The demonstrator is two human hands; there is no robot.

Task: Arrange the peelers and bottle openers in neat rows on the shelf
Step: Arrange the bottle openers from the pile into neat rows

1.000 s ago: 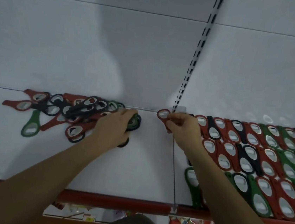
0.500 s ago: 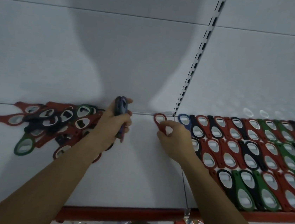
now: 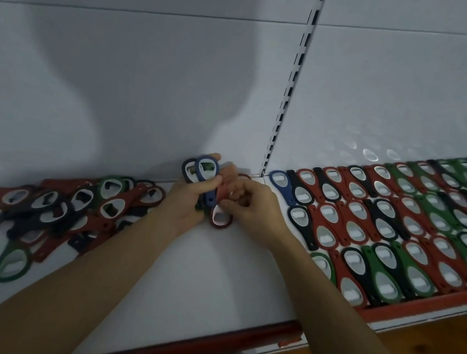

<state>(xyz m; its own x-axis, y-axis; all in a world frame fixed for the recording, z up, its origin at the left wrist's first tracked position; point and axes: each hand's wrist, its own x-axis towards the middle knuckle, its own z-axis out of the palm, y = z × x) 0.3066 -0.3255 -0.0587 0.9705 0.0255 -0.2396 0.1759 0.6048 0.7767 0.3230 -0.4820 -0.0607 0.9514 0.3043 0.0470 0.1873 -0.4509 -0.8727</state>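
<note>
Opener pile point(image 3: 77, 211) left on shelf point(image 3: 215, 276); opener rows point(image 3: 394, 233) right, seemingly overlapping.

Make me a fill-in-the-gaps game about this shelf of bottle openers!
1. The left hand grips a bunch of openers; the one on top is ___.
2. The right hand pinches a single opener coloured ___.
3. The messy pile lies on the hands' ___ side.
4. The neat rows lie on the hands' ___ side.

Missing words: blue, red, left, right.
</note>
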